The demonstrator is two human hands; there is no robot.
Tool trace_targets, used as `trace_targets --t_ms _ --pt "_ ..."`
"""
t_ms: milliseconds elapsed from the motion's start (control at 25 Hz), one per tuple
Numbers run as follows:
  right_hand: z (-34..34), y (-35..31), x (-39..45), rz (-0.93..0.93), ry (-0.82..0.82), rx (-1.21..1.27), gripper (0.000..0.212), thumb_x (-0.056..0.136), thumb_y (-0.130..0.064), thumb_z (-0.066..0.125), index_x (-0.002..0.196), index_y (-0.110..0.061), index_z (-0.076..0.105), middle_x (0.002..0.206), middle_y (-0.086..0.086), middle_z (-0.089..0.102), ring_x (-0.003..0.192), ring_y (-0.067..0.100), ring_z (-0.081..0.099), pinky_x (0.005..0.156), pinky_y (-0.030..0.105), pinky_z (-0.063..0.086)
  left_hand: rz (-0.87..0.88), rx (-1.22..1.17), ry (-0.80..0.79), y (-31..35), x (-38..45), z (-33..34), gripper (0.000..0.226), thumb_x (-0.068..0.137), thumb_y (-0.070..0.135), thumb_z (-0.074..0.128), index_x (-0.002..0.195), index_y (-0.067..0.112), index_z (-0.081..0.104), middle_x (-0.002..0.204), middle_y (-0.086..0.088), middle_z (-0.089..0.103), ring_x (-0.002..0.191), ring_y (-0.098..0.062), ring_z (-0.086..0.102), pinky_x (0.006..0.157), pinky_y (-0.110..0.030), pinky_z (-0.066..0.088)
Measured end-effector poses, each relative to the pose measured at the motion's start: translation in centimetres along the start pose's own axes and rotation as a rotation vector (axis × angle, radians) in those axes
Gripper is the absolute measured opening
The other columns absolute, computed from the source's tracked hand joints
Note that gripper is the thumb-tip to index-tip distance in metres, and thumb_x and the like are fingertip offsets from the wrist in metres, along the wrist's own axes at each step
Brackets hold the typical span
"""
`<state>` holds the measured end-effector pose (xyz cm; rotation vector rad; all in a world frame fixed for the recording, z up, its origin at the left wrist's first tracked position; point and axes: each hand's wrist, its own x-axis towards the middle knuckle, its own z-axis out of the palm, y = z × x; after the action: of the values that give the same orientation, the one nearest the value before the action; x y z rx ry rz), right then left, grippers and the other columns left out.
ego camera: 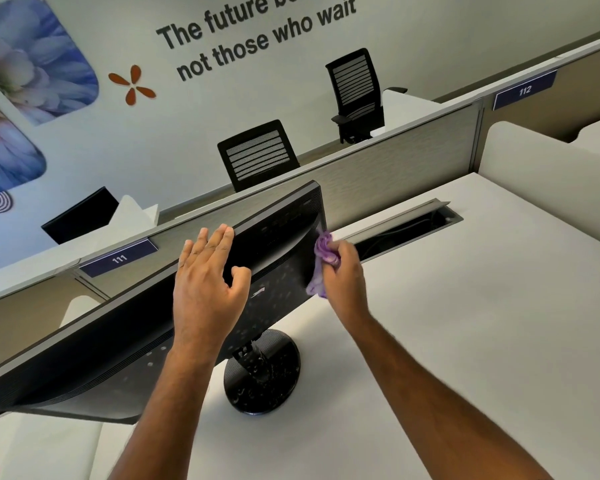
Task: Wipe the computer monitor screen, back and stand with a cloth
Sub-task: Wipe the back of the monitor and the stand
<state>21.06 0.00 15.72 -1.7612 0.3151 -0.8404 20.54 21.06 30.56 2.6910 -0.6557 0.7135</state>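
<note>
A black computer monitor stands on the white desk with its back turned toward me, dotted with droplets. Its round black stand base is also speckled with drops. My left hand lies with straight fingers over the monitor's top edge, thumb on the back panel. My right hand grips a bunched purple cloth and presses it against the back panel near the monitor's right edge. The screen side faces away and is hidden.
The white desk has an open cable slot behind the monitor. A grey partition with tags 111 and 112 runs along the back. Two black office chairs and another monitor stand beyond it.
</note>
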Motion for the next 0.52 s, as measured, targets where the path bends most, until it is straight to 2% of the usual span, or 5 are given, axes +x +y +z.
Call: trace_targets --t_ms 120,200,360,520 --pt "0.8 2.1 -3.2 0.019 -0.111 -0.017 0.018 0.097 -0.015 0.066 0.113 -0.015 0.058 0.106 0.001 0.062 0.095 0.015 0.063 0.081 0.03 0.06 0.005 -0.009 0.005 -0.1 0.0 0.1 0.063 0.096 0.03 0.045 0.157 0.014 0.044 0.162 -0.004 0.044 0.157 -0.018 0.028 0.132 -0.039 0.012" --pt "0.6 2.8 -2.0 0.032 -0.113 -0.039 0.016 0.099 -0.021 0.066 0.112 -0.019 0.057 0.104 0.001 0.062 0.091 0.016 0.064 0.078 0.035 0.062 0.014 -0.007 0.003 -0.1 -0.1 0.2 0.064 0.096 0.03 0.046 0.158 0.014 0.043 0.162 -0.005 0.043 0.157 -0.018 0.027 0.132 -0.039 0.011" --pt "-0.4 2.6 2.3 0.093 -0.051 -0.03 0.015 0.1 -0.022 0.065 0.113 -0.019 0.058 0.106 -0.002 0.062 0.092 0.018 0.065 0.075 0.043 0.064 0.021 -0.012 0.01 -0.3 0.0 0.3 0.064 0.095 0.029 0.047 0.157 0.013 0.044 0.161 -0.005 0.044 0.157 -0.019 0.028 0.132 -0.041 0.013" --pt "0.9 3.4 -0.6 0.019 -0.055 0.037 0.017 0.099 -0.018 0.063 0.115 -0.018 0.058 0.107 0.0 0.061 0.096 0.018 0.064 0.082 0.044 0.06 0.023 -0.006 0.024 -0.3 0.0 0.4 0.064 0.095 0.029 0.047 0.157 0.012 0.045 0.161 -0.005 0.045 0.157 -0.019 0.029 0.132 -0.042 0.014"
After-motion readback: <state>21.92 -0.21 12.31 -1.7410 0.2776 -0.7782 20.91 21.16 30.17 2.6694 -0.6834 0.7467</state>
